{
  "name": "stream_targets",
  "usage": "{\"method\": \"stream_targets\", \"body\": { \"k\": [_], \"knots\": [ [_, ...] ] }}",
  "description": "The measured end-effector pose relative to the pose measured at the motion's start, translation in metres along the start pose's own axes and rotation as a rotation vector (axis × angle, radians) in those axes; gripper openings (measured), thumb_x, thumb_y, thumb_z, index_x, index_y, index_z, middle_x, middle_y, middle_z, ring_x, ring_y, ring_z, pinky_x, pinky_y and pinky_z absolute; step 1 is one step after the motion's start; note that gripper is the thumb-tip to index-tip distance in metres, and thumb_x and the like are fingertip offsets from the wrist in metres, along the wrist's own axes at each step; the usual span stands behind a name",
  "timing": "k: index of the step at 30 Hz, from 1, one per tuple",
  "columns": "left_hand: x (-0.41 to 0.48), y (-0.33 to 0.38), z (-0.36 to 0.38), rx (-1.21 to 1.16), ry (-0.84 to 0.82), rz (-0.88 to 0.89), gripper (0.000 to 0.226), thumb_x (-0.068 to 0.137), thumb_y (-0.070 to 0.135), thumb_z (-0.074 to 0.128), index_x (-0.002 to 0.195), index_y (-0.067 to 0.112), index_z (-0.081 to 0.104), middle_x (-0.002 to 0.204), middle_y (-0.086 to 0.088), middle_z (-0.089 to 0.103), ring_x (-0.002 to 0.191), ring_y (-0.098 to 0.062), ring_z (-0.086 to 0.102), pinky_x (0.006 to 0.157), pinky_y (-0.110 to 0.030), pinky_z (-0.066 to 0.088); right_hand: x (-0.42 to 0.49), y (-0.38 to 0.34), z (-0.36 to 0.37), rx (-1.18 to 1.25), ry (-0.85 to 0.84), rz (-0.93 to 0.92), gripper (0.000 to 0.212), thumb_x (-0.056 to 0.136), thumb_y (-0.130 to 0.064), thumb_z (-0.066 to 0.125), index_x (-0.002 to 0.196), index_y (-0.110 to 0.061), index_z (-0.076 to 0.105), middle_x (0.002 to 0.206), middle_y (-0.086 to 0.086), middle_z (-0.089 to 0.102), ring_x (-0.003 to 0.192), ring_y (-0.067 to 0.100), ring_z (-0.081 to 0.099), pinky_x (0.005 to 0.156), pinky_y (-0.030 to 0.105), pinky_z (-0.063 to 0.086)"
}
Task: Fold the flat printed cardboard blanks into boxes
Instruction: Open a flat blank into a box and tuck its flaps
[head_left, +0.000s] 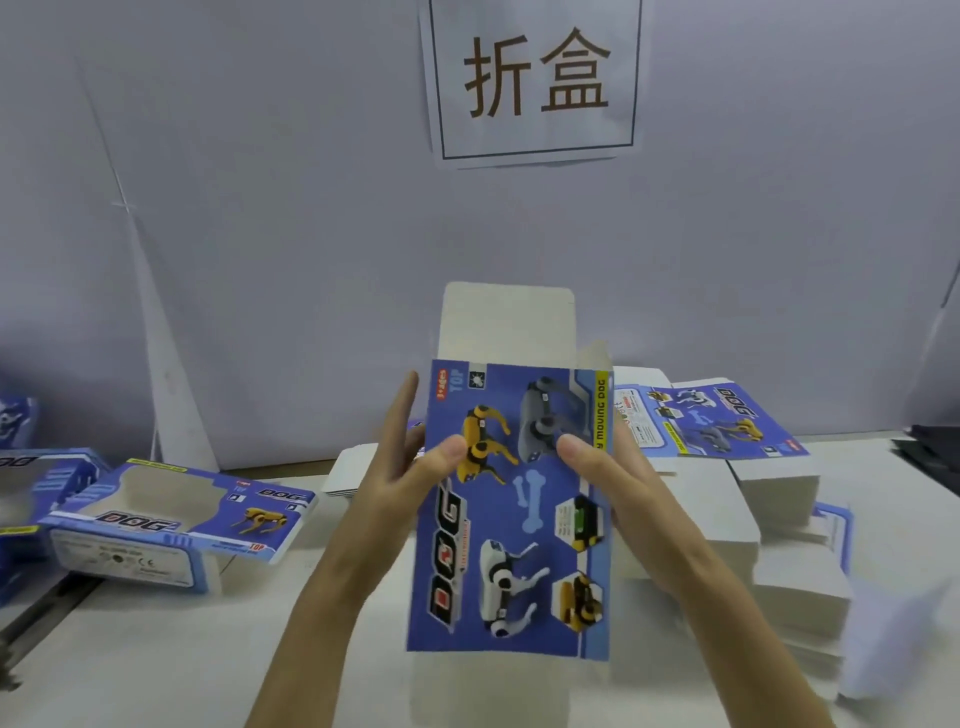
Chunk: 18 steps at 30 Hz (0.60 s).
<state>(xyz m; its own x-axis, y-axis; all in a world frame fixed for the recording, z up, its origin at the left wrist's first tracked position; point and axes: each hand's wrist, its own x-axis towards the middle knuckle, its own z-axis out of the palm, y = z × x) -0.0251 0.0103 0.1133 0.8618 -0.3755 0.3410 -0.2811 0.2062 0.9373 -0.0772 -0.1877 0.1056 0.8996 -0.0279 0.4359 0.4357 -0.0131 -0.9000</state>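
Nearest the camera, the left hand (410, 467) and right hand (608, 478) hold a printed blank (511, 509) upright between them above the table (182, 649), each thumb pressed on its blue face and the fingers behind its side edges, with a plain end flap (506, 325) standing up at the top. This looks like the opening step, so the next move probably calls for squeezing the side edges inward to pop it into a tube before tucking the flaps. Beyond, a folded box (176, 519) lies at left, a stack of flat blanks (727, 431) at right, and a paper sign (535, 78) hangs on the wall.
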Motion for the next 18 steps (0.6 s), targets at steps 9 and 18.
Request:
{"method": "stream_targets", "body": {
  "k": [9, 18],
  "knots": [
    [-0.012, -0.017, -0.003, 0.049, -0.028, 0.173, 0.066, 0.064, 0.042, 0.066, 0.127, 0.036, 0.046, 0.107, 0.009, 0.071, 0.096, -0.019, 0.071, 0.063, -0.023, 0.057, -0.002, -0.002, -0.020, -0.187, -0.105, -0.110, 0.088, 0.069, -0.047, 0.071, 0.138, -0.067, 0.020, 0.144, -0.008, 0.043, 0.112, 0.008, 0.064, 0.086, 0.030, 0.057],
    [-0.017, -0.004, -0.008, 0.256, 0.021, 0.387, 0.065, 0.066, 0.035, 0.066, 0.127, 0.040, 0.044, 0.104, 0.014, 0.071, 0.091, -0.014, 0.072, 0.058, -0.022, 0.057, -0.009, -0.021, -0.015, -0.246, -0.152, -0.186, 0.094, 0.072, -0.032, 0.074, 0.143, -0.058, 0.019, 0.135, 0.016, 0.049, 0.107, 0.026, 0.068, 0.091, 0.053, 0.053]
  ]
}}
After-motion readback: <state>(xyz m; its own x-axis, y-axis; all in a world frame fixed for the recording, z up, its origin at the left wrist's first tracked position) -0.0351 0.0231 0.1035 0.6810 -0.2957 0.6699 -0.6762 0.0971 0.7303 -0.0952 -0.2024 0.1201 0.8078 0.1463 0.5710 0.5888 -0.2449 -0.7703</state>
